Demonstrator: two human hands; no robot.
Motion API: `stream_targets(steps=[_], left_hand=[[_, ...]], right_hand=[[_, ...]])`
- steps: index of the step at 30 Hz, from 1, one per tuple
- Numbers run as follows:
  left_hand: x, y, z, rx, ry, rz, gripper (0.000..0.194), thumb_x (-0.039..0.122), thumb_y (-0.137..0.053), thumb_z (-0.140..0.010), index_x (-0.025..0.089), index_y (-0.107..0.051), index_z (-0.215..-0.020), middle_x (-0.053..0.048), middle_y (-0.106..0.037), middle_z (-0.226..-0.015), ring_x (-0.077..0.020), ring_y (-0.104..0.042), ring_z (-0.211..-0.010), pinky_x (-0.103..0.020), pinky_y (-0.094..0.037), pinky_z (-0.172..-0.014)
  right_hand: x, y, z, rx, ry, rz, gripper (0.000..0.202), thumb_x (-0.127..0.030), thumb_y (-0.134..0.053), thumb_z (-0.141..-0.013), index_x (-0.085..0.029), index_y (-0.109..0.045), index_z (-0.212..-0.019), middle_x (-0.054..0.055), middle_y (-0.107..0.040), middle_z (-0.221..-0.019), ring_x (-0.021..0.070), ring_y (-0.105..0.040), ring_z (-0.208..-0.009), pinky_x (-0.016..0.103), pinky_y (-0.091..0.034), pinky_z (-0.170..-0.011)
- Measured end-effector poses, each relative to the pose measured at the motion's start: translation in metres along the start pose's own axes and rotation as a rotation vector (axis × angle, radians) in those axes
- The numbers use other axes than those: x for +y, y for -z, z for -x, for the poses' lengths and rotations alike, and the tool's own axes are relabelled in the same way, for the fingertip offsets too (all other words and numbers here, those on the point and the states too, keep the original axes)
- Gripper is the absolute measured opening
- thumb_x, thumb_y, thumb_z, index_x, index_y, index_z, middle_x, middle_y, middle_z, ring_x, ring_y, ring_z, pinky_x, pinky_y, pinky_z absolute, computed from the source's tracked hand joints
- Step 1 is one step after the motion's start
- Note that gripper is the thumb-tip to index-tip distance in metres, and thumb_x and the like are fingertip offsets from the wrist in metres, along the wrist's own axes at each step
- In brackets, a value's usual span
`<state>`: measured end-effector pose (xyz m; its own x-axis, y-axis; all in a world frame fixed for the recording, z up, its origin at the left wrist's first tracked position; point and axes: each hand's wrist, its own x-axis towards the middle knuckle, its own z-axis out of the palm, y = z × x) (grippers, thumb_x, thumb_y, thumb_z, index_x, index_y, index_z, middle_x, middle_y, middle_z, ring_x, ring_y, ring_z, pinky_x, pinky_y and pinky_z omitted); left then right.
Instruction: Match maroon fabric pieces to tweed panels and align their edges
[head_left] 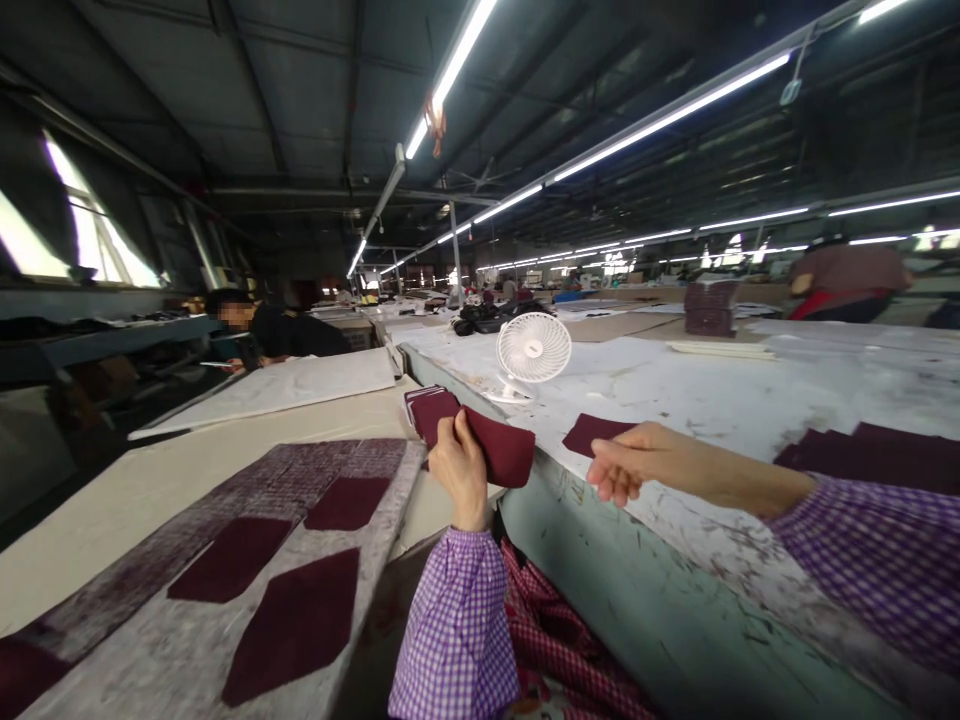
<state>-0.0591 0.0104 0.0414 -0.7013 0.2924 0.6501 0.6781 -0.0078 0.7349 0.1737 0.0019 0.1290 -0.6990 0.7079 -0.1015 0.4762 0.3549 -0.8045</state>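
My left hand (459,470) is closed around maroon fabric pieces, its thumb on top. One piece (510,447) curves out to the right of the hand. Behind the fingers shows a stack of the same pieces (433,412) with pale edges. Over the white table's edge, my right hand (626,460) has its fingers curled together at a single maroon piece (592,432), which it appears to pinch; the exact contact is partly hidden. More maroon pieces (877,455) lie overlapping beyond my right forearm.
Cut maroon pieces (300,620) lie on a speckled grey board (180,660) at left. A white fan (533,348) stands on the white table (637,370). A maroon stack (709,308) sits farther back. One person (300,330) leans at left, another (851,275) at right.
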Motion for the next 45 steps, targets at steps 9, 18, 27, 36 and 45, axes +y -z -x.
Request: stream_targets(steps=[9,18,27,36,45], left_hand=[[0.062,0.020,0.070,-0.146,-1.014,0.347,0.020,0.027,-0.047,-0.092,0.015,-0.062,-0.084,0.000,-0.051,-0.055,-0.0110,-0.048,-0.053,-0.025,-0.032,-0.054],[0.063,0.027,0.074,-0.472,-0.653,0.534,0.022,0.024,-0.043,-0.091,0.016,-0.057,-0.077,-0.004,-0.057,-0.070,-0.0160,-0.051,-0.071,-0.029,-0.041,-0.067],[0.108,-0.044,0.086,-1.171,-0.329,0.480,0.017,0.030,-0.058,-0.082,0.019,-0.071,-0.083,-0.003,-0.071,-0.078,-0.0168,-0.063,-0.073,-0.026,-0.044,-0.067],[0.122,-0.071,0.113,-1.133,-0.708,0.089,0.017,0.017,-0.060,-0.080,0.022,-0.073,-0.090,-0.006,-0.069,-0.091,-0.0195,-0.062,-0.089,-0.028,-0.045,-0.078],[0.120,-0.067,0.114,-1.120,-0.883,0.038,0.024,0.019,-0.051,-0.086,0.024,-0.074,-0.091,-0.004,-0.065,-0.086,-0.0172,-0.060,-0.084,-0.025,-0.043,-0.072]], right_hand=[[0.004,-0.018,0.028,-0.025,-0.056,-0.618,0.050,-0.058,-0.052,-0.083,-0.012,-0.060,-0.101,0.014,-0.063,-0.106,0.0187,-0.063,-0.086,0.035,-0.053,-0.075],[0.040,-0.003,0.054,0.253,-0.022,-0.435,0.033,-0.027,-0.067,-0.070,-0.012,-0.062,-0.099,0.004,-0.068,-0.087,0.0176,-0.062,-0.079,0.032,-0.050,-0.073],[0.069,0.005,0.057,0.335,-0.167,-0.152,0.023,-0.031,-0.062,-0.072,-0.011,-0.060,-0.084,0.005,-0.067,-0.084,0.0162,-0.060,-0.071,0.025,-0.044,-0.058],[0.108,0.032,0.070,0.594,-0.192,0.813,0.029,-0.022,-0.046,-0.086,-0.016,-0.065,-0.108,0.009,-0.068,-0.102,0.0215,-0.060,-0.095,0.029,-0.041,-0.083],[0.123,0.028,0.063,0.556,-0.064,0.812,0.031,-0.019,-0.042,-0.088,-0.016,-0.066,-0.107,0.011,-0.065,-0.104,0.0208,-0.057,-0.097,0.030,-0.040,-0.085]])
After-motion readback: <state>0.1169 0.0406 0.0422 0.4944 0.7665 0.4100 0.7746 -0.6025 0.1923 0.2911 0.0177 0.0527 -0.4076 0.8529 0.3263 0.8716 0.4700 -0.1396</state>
